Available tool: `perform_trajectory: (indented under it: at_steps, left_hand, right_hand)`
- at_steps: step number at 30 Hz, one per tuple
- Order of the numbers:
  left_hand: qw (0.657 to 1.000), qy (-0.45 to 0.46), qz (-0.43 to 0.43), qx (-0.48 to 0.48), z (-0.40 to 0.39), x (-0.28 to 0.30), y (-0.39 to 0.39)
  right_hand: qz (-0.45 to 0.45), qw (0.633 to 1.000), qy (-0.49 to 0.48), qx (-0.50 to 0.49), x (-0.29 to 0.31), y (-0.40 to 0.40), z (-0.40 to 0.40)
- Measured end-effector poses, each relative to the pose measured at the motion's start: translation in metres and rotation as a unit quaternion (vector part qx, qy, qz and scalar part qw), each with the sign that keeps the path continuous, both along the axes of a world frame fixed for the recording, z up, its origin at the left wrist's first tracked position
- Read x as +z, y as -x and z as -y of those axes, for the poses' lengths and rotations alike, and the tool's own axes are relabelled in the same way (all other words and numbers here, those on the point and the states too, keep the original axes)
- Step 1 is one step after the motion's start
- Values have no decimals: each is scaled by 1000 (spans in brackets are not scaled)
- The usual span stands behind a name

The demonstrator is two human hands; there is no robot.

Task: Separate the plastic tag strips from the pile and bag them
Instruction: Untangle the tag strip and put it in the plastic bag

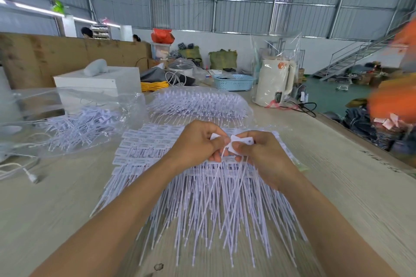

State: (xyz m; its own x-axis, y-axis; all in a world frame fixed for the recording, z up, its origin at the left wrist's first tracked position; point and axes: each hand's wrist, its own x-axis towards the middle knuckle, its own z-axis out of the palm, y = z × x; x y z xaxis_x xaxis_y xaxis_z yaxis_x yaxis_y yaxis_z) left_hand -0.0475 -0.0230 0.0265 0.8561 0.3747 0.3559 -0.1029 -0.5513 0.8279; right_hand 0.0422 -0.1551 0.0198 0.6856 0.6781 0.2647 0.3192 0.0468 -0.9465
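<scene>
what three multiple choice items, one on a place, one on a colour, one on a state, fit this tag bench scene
1. Where does the blue basket stand?
A. beyond the tag pile, beside the white kettle
B. under the hands
C. on the stairs

2. What colour is the coiled cable?
A. green
B. yellow
C. black

3. What are the hands doing?
A. resting flat on the table
B. both pinching white tags above the pile
C. holding the kettle

Key: 1 A, the basket sits far back by the kettle. 2 B, the coil is yellow. 3 B, left hand and right hand each grip tags.
</scene>
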Motion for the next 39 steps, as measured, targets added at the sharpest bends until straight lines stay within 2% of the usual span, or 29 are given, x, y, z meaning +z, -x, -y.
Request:
perform_trajectory:
  at_steps: [4,8,10,13,15,17,20,22,24,26,28,29,31,35,37,39]
  left_hand:
    - [998,55,16,7,6,1,-2]
    - [981,195,19,-15,8,6,-1]
    - [959,282,-10,-25,9,10,0]
    - [922,380,-60,-44,6,17,3]
    - [902,414,-83,-84,4,24,6]
    - [893,424,-106,-109,3,28,7]
    - [882,428,-154,-127,0,32,11]
    - [874,420,-190,-154,-7,34,18]
    - [876,410,-179,-179,-14,37,25]
    - [906,374,-115,-161,-13,35,24]
    - [950,293,-50,-99,-8,27,16]
    - [962,259,-21,-79,-5,24,11]
    - [974,212,19,-73,-2,19,6]
    - [986,147,76,-34,0,19,0]
    - [985,135,103,0,1,18,-4]
    - [981,152,120,26,1,17,-8]
  right_hand:
    - [38,999,-16,-33,-1,2,-1]
    - [134,987,-24,-87,1,5,-4]
    - [254,960,0,-114,1,11,-4]
    - [407,905,-27,-126,4,20,0]
    - [463,876,-48,-124,9,21,3]
    - [476,870,-42,-122,11,21,2]
    - [409,904,-2,-124,13,20,3]
    - [289,946,29,-143,18,4,13]
    - [131,980,-12,-148,24,-17,27]
    - [-19,986,-111,-122,30,-28,35]
    - [-153,964,-207,-65,36,-32,36]
    - [-192,955,-223,-40,39,-33,35]
    - [-196,965,-177,2,44,-28,32]
    - [-102,994,-40,28,48,-6,6]
    - [-45,999,-27,9,47,5,-9]
    - [-28,999,-30,5,47,9,-19]
